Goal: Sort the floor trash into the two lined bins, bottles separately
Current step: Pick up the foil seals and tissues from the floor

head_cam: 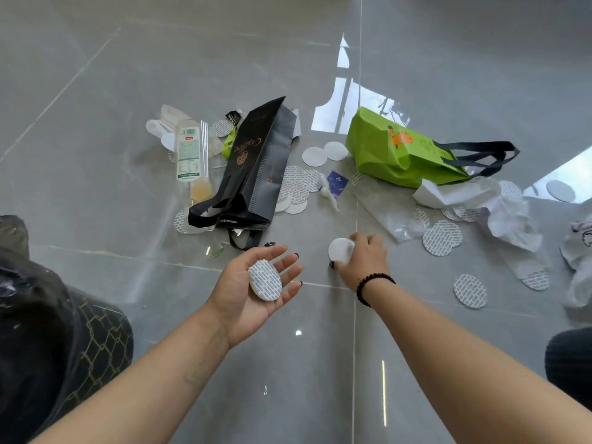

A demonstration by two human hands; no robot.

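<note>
Grey glossy floor tiles [134, 78] fill the head view, with trash scattered across the middle and right. The left hand [253, 290] is held palm up above the floor, fingers straight and slightly spread, and a printed round disc [265, 280] lies flat on the palm. The right hand [362, 256], with a black bead bracelet [371, 288] at the wrist, reaches down to the floor and pinches a plain white disc [340, 249] between thumb and curled fingers. Beyond the hands a black coffee bag [256, 168] lies on its side, and a clear plastic bottle [192, 158] lies just beside it on the left. A green bag [394, 152] with dark handles lies to the right, near crumpled white paper [499, 206] and a clear plastic sheet [387, 213]. More round discs lie among the bags and near the right hand. At the left edge stands a bin lined with a black bag [38, 309]
</note>
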